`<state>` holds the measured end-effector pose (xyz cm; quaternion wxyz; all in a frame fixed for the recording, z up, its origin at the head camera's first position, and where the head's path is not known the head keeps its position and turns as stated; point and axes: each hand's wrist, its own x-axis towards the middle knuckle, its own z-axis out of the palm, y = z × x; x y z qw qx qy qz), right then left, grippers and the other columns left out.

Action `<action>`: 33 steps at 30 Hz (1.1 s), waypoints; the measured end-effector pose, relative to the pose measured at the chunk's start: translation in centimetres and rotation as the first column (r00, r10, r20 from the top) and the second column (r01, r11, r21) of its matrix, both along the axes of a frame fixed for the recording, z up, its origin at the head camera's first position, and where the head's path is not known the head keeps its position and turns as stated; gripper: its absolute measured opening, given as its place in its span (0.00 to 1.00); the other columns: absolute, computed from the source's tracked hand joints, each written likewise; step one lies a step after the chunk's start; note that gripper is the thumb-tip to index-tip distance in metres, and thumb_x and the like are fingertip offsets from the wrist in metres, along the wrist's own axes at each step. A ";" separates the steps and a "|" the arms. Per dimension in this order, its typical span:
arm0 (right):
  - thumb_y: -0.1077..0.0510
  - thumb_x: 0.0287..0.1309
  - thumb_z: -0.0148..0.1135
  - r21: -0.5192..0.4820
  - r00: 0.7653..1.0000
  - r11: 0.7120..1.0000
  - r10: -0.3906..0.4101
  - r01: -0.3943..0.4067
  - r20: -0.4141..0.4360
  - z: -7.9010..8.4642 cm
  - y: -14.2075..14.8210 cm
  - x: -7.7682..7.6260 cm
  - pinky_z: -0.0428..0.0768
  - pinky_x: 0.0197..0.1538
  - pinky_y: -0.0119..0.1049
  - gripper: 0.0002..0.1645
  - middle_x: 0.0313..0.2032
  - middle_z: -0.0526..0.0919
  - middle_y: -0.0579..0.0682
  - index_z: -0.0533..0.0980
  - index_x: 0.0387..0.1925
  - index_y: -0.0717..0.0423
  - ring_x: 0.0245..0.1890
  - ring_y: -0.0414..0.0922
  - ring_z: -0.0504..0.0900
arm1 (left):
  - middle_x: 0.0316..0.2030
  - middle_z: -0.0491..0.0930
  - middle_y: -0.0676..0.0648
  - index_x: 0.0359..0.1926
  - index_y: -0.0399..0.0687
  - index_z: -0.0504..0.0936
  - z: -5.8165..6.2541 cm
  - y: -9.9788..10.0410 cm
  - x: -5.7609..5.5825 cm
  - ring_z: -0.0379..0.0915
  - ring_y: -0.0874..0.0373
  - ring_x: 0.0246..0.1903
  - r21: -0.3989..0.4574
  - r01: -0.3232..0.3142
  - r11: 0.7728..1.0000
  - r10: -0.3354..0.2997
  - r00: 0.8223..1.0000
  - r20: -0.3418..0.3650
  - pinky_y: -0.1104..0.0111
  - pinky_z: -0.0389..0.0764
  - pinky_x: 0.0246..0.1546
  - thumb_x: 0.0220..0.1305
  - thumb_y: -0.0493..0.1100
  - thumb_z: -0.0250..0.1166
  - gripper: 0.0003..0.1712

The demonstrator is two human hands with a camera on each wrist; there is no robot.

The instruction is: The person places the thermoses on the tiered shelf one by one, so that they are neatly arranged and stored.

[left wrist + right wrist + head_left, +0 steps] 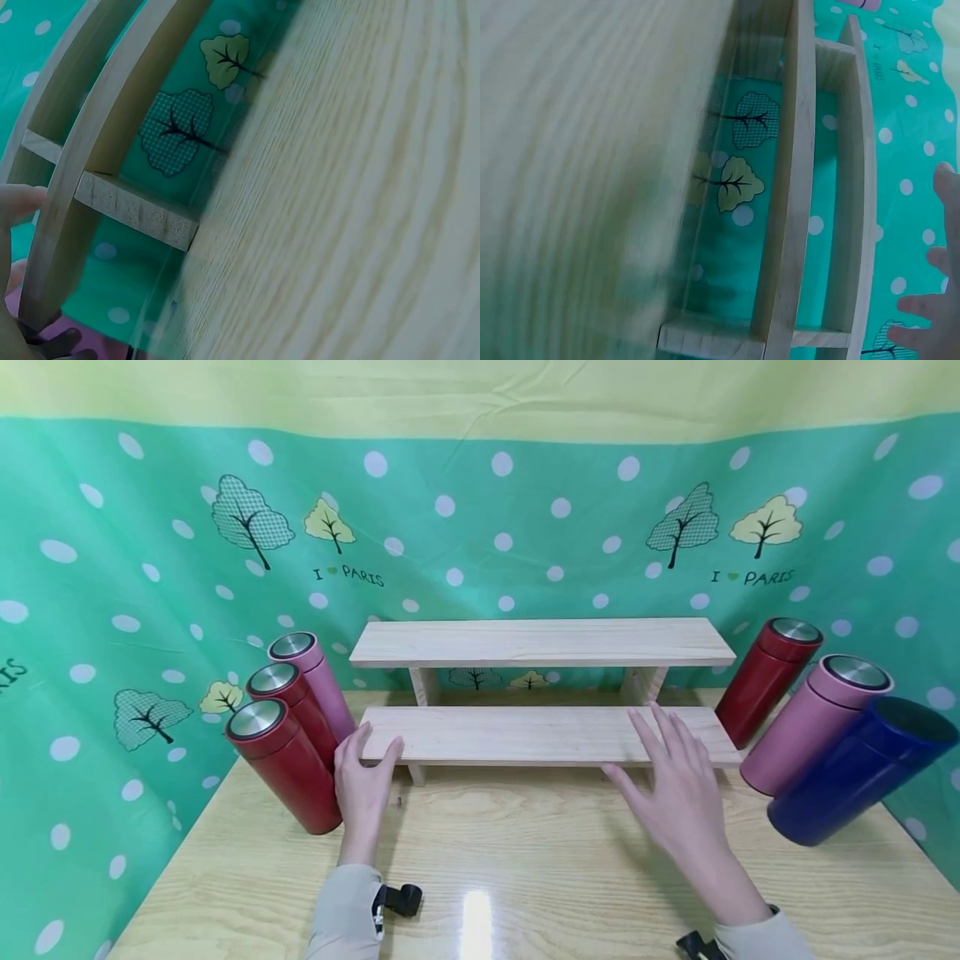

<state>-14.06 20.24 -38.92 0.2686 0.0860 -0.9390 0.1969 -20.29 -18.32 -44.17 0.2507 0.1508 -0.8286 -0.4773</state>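
Tabletop point(540, 852) beneath pale two-tier shelf point(502, 733)

The front red bottle point(288, 777) hides the bottom of the middle red bottle point(309, 714), the side edges cut off the left hand point(363, 781) and right hand point(678, 793) in their wrist views, and the right one shows a blurry tabletop point(592, 187).

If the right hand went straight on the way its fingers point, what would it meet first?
Probably the upper shelf board, toward its right end, judging by the right hand in the head view. Depth is unclear; if it passes above, then the green cloth behind.
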 end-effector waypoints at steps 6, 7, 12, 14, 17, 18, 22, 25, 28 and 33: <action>0.40 0.60 0.66 -0.066 1.000 0.998 0.001 -0.001 -0.006 -0.1 1.0 1.6 0.59 0.63 0.68 0.47 0.73 0.59 0.55 0.57 0.76 0.40 0.71 0.61 0.57 | 0.65 0.67 0.43 0.66 0.52 0.75 -0.3 -0.2 0.1 0.63 0.44 0.65 0.015 0.016 1.000 -0.016 1.000 0.017 0.49 0.62 0.64 0.58 0.58 0.72 0.37; 0.40 0.60 0.66 -0.082 1.000 0.997 0.001 -0.001 -0.006 -0.1 1.2 1.8 0.60 0.62 0.68 0.47 0.73 0.60 0.55 0.57 0.76 0.39 0.71 0.61 0.58 | 0.65 0.68 0.43 0.66 0.52 0.75 -0.4 -0.2 0.1 0.63 0.44 0.65 0.017 0.014 1.000 -0.014 1.000 0.017 0.49 0.62 0.64 0.58 0.58 0.72 0.37; 0.45 0.58 0.69 -0.165 1.000 0.986 0.013 -0.017 -0.026 0.0 2.2 3.0 0.62 0.60 0.68 0.46 0.73 0.62 0.50 0.60 0.75 0.39 0.70 0.60 0.61 | 0.65 0.68 0.43 0.65 0.52 0.75 -0.5 -0.4 0.0 0.62 0.45 0.66 0.019 0.013 1.000 -0.013 1.000 0.019 0.50 0.62 0.65 0.58 0.58 0.72 0.37; 0.49 0.57 0.71 -0.212 0.999 0.977 0.015 -0.022 -0.038 0.0 2.7 3.6 0.62 0.61 0.67 0.45 0.72 0.64 0.49 0.62 0.74 0.39 0.71 0.55 0.61 | 0.66 0.68 0.42 0.66 0.52 0.74 -0.5 -0.4 0.0 0.62 0.44 0.66 0.025 0.017 1.000 -0.018 0.999 0.030 0.49 0.62 0.65 0.58 0.60 0.72 0.38; 0.55 0.54 0.73 -0.278 0.998 0.960 0.001 -0.019 -0.065 -0.2 3.6 4.6 0.62 0.68 0.55 0.46 0.70 0.67 0.48 0.65 0.73 0.40 0.71 0.43 0.60 | 0.66 0.67 0.41 0.67 0.51 0.73 -0.5 -0.4 0.0 0.61 0.43 0.67 0.044 0.024 0.999 -0.026 0.999 0.047 0.48 0.61 0.65 0.58 0.61 0.71 0.40; 0.57 0.52 0.74 -0.296 0.997 0.955 -0.006 -0.018 -0.079 -0.3 3.9 4.9 0.61 0.70 0.47 0.46 0.70 0.68 0.50 0.66 0.72 0.40 0.71 0.39 0.60 | 0.66 0.67 0.41 0.67 0.51 0.73 -0.5 -0.4 -0.1 0.60 0.43 0.67 0.049 0.023 0.999 -0.026 0.998 0.053 0.48 0.61 0.65 0.58 0.61 0.71 0.40; 0.64 0.48 0.75 -0.355 0.991 0.935 -0.037 -0.010 -0.125 -0.4 5.4 6.0 0.55 0.64 0.20 0.46 0.67 0.71 0.48 0.70 0.70 0.46 0.67 0.28 0.61 | 0.67 0.67 0.42 0.67 0.51 0.73 -0.4 -0.4 0.0 0.60 0.44 0.67 0.061 0.022 0.998 -0.026 0.998 0.052 0.48 0.60 0.66 0.58 0.61 0.71 0.40; 0.69 0.47 0.73 -0.390 0.988 0.921 -0.059 0.000 -0.140 -0.5 6.7 6.7 0.57 0.63 0.17 0.46 0.67 0.72 0.44 0.70 0.69 0.49 0.66 0.27 0.63 | 0.67 0.67 0.43 0.67 0.51 0.73 -0.3 -0.4 0.0 0.60 0.44 0.68 0.068 0.021 0.997 -0.025 0.998 0.050 0.48 0.60 0.66 0.57 0.61 0.71 0.40; 0.73 0.46 0.72 -0.412 0.984 0.911 -0.067 -0.006 -0.162 -0.6 8.0 7.2 0.58 0.63 0.18 0.45 0.67 0.72 0.45 0.71 0.68 0.53 0.66 0.29 0.65 | 0.67 0.67 0.44 0.67 0.51 0.73 -0.2 -0.3 0.1 0.60 0.45 0.68 0.080 0.022 0.997 -0.026 0.999 0.045 0.48 0.60 0.66 0.57 0.61 0.72 0.39; 0.75 0.47 0.71 -0.446 0.975 0.895 -0.128 0.035 -0.179 -0.9 9.7 7.9 0.62 0.60 0.17 0.42 0.63 0.76 0.44 0.73 0.66 0.56 0.62 0.28 0.69 | 0.67 0.67 0.44 0.67 0.51 0.73 -0.2 -0.3 0.0 0.60 0.45 0.68 0.082 0.023 0.996 -0.027 0.999 0.039 0.48 0.60 0.66 0.57 0.60 0.72 0.40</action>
